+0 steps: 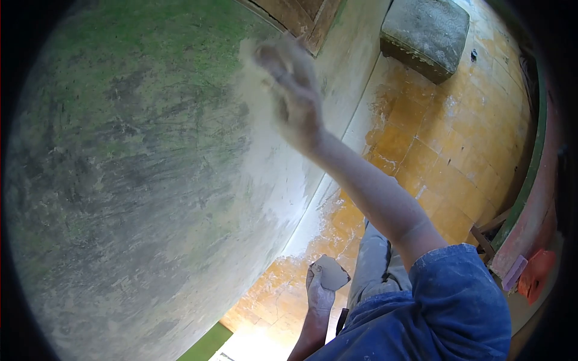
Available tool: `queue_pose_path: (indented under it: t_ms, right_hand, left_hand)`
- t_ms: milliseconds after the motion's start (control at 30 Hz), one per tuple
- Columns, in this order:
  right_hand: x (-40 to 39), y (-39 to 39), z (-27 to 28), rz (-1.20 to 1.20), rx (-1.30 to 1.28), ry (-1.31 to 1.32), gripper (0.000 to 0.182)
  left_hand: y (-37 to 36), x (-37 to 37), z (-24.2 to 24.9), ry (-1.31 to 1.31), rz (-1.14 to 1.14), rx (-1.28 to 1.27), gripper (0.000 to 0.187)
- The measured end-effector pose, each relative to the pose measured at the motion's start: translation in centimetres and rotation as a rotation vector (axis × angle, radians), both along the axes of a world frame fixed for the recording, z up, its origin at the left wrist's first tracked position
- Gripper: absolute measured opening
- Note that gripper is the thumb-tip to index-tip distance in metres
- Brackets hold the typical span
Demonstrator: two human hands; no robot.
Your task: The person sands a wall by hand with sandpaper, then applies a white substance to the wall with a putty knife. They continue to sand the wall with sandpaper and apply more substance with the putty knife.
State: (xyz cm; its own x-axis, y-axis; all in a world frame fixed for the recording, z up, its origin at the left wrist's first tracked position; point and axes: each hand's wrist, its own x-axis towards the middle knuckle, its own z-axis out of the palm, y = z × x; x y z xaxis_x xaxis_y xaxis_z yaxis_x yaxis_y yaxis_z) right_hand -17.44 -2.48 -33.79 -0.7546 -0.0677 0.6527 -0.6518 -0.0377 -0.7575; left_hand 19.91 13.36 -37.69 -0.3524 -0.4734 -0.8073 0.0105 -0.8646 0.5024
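Observation:
My right hand [295, 90] is raised at the end of an outstretched arm, in front of the wall [150, 150]. Motion smears its fingers, so I cannot tell whether they hold anything. Behind it the wall has a pale, whitish patch [274, 174] beside worn green and grey paint. Lower down, near my legs, my left hand [319, 292] is closed on a flat, grey-beige piece [333, 274] with dark, uneven edges, its thumb along one side. Whitish dust coats this hand.
Yellow-orange floor tiles [439, 150] with white dust run along the wall's foot. A worn, box-shaped padded stool [424, 36] stands farther along by the wall. A brown wooden frame [301, 21] is at the top. Red and purple objects [536, 277] lie at the far right.

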Motion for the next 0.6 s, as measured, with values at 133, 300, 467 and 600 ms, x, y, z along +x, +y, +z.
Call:
queue_pose_path:
  t_ms: [133,300,467,600]
  right_hand:
    - [4.2,1.6,-4.9,0.256,0.197,0.197,0.057]
    - [-1.9,2.2,-3.8,0.105,0.203,0.230,0.058]
    - [3.0,1.6,-6.3,0.192,0.212,0.176,0.056]
    - [2.6,2.5,-6.9,0.198,0.300,0.248,0.055]
  left_hand:
    - [-0.5,-0.4,0.7,-0.008,0.006,-0.006,0.031]
    - [-0.7,-0.5,1.3,-0.031,0.026,-0.057,0.032]
    - [-0.8,-0.2,1.1,0.058,0.055,0.005,0.029]
    - [-0.8,-1.6,2.6,-0.002,0.077,-0.003,0.029]
